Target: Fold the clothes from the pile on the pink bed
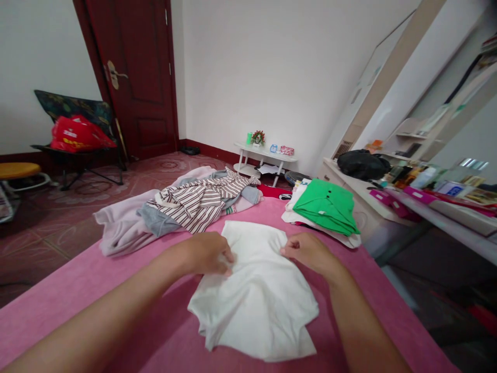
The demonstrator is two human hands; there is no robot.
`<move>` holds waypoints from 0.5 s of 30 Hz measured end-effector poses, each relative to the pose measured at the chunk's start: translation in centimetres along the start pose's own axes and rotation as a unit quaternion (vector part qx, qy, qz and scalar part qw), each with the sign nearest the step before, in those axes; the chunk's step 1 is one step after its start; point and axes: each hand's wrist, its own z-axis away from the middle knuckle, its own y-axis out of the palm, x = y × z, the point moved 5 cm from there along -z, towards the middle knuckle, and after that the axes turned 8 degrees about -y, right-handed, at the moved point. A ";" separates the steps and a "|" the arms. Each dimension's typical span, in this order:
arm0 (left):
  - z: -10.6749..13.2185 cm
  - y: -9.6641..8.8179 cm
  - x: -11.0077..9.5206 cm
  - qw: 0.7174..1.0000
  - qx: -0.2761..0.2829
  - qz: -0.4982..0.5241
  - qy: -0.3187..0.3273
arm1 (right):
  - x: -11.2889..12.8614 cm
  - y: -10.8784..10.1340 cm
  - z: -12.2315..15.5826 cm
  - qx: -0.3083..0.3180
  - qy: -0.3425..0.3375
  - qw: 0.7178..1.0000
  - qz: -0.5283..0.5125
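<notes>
A white garment (256, 295) lies spread on the pink bedcover (77, 290) in front of me. My left hand (207, 254) is closed on the garment's left edge near its top. On the opposite side, my right hand (306, 251) pinches the right edge at about the same height. The cloth is slightly bunched between the two hands.
A heap of unfolded clothes with a striped shirt (198, 199) lies at the far left of the bed. A folded green shirt (326, 207) tops a stack at the far right. A cluttered desk (427, 202) stands to the right, a folding chair with a red bag (77, 134) by the door.
</notes>
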 end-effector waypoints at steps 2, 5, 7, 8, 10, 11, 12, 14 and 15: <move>0.0 -1.1 -1.6 0.987 -0.131 -0.085 -0.037 | 1.0 -0.4 -0.6 -0.059 0.003 0.998 0.020; -0.7 -0.3 -4.4 0.967 -0.243 -0.061 0.039 | 2.8 -0.6 -1.3 -0.149 -0.025 0.989 0.004; -1.3 1.7 -5.6 0.963 -0.229 -0.020 0.139 | 3.7 -0.1 -1.4 -0.159 -0.056 0.986 -0.005; -1.6 2.8 -5.8 0.962 -0.209 -0.009 0.174 | 3.9 0.4 -1.3 -0.136 -0.067 0.988 -0.005; -1.9 4.4 -5.7 0.965 -0.171 0.004 0.200 | 4.0 1.6 -1.1 -0.043 -0.077 0.996 -0.003; -1.9 5.0 -5.6 0.967 -0.155 0.011 0.202 | 4.0 2.1 -0.9 0.007 -0.074 0.997 -0.003; -1.9 5.3 -5.6 0.969 -0.137 0.019 0.204 | 3.9 2.4 -0.6 0.048 -0.068 0.997 -0.003; -1.8 5.7 -5.7 0.973 -0.100 0.032 0.206 | 4.0 2.3 -0.4 0.078 -0.052 0.996 -0.008; -1.7 5.7 -5.8 0.974 -0.098 0.037 0.201 | 4.0 2.0 -0.5 0.059 -0.044 0.997 -0.015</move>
